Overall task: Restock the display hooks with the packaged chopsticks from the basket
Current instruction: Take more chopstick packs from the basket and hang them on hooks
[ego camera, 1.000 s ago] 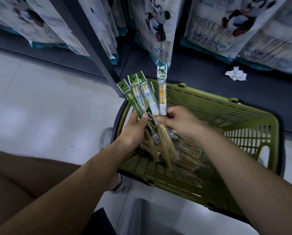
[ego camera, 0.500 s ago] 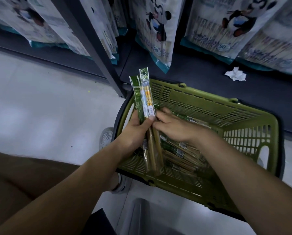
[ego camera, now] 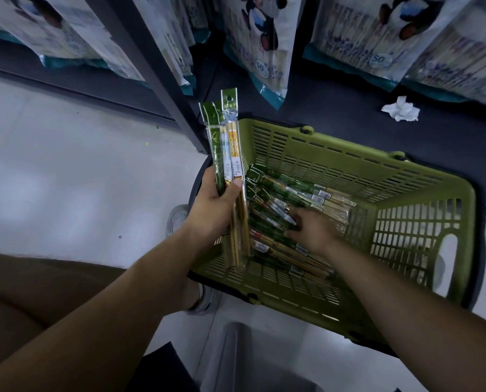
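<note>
Standing upright, a bundle of chopstick packs (ego camera: 227,154) is clamped in the left hand (ego camera: 210,210); the right hand (ego camera: 312,230), its grip loosely spread, is laid on packs in the green basket (ego camera: 422,205).

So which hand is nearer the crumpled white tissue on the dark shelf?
Right. The right hand is down in the basket, below-left of the tissue. The left hand grips a bundle of packs at the basket's left edge, farther away.

Left hand (ego camera: 213,205) grips upright chopstick packs (ego camera: 228,154); right hand (ego camera: 313,230), blurred, apparently touches loose packs (ego camera: 289,193) in basket (ego camera: 391,176), at 3 o'clock.
</note>
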